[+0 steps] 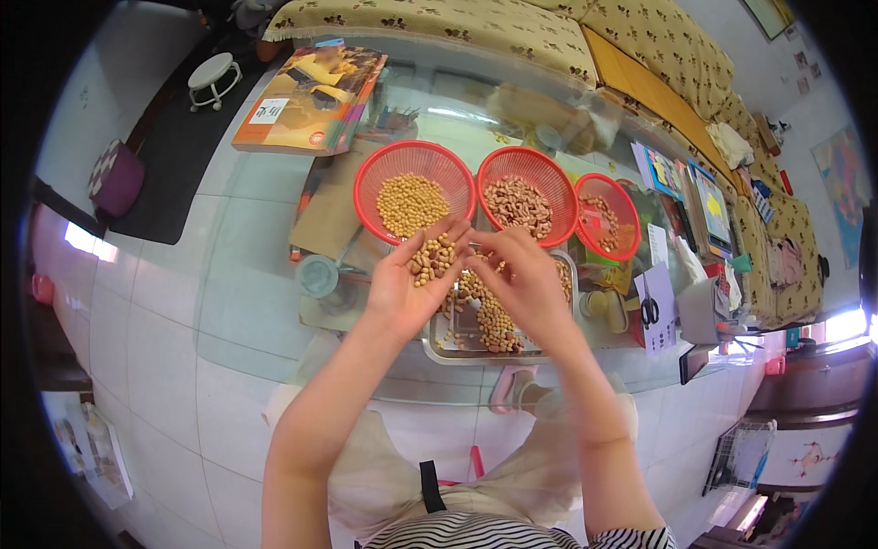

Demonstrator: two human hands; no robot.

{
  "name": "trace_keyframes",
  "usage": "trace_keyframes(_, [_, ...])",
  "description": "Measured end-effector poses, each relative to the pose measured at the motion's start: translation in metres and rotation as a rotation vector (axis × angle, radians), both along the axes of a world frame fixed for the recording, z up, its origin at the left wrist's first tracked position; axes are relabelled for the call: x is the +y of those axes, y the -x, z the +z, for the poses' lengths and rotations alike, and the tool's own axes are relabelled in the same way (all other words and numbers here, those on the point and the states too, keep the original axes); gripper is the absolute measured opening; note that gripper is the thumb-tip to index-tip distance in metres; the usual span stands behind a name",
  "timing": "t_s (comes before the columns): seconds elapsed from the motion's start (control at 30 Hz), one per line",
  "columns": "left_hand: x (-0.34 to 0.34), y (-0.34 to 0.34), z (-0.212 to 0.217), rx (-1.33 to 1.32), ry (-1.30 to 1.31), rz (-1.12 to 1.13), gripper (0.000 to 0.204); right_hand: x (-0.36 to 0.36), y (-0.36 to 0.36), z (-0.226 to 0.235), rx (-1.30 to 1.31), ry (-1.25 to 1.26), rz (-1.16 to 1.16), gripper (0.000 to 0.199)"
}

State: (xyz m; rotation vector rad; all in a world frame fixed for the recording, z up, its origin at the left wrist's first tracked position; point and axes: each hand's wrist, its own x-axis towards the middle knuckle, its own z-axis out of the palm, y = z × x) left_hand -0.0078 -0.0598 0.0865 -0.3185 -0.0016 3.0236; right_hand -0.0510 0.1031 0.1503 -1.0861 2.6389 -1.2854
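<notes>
My left hand [400, 297] is palm up, cupping a small heap of mixed beans [432, 261], mostly yellow soybeans with some brown ones. Over the heap's right edge, my right hand [523, 282] has its thumb and fingertips drawn together; whatever is between them is too small to tell. Below both hands lies a metal tray [465, 337], partly hidden, with more mixed beans [494, 316]. Beyond it stand three red baskets: the left basket [439, 158] contains soybeans [412, 206], the middle basket [523, 165] pinkish speckled beans [519, 203], and the smaller right basket [622, 195] a few brownish beans [599, 218].
Everything stands on a glass-topped table [448, 55]. Thick books [311, 96] are stacked at its far left, beside a glass jar [317, 276] nearer me. To the right lie scissors [649, 311] on lilac paper, small jars [604, 306] and upright books [709, 210]. A patterned sofa [457, 27] borders the far side.
</notes>
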Motion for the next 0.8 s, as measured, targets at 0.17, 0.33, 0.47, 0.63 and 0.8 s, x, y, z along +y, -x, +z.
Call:
trace_keyframes(0.17, [0.001,0.002,0.006,-0.011,0.06,0.054,0.044,-0.021,-0.009,-0.014,0.046,-0.001,-0.055,0.024])
trace_keyframes(0.33, [-0.006,0.0,0.011,0.012,0.029,0.086,0.044,-0.032,-0.005,-0.014,0.025,0.038,-0.057,0.018])
trace_keyframes(0.47, [-0.008,0.001,0.01,-0.019,0.003,0.101,0.046,-0.033,-0.001,-0.014,-0.02,0.102,-0.096,0.014])
trace_keyframes(0.63, [-0.01,0.001,0.009,-0.005,-0.075,0.072,0.045,-0.002,0.042,-0.027,0.01,0.231,-0.348,0.009])
trace_keyframes(0.8, [-0.008,0.002,0.008,-0.022,-0.074,0.069,0.044,0.021,0.068,-0.038,-0.013,0.163,-0.464,0.01])
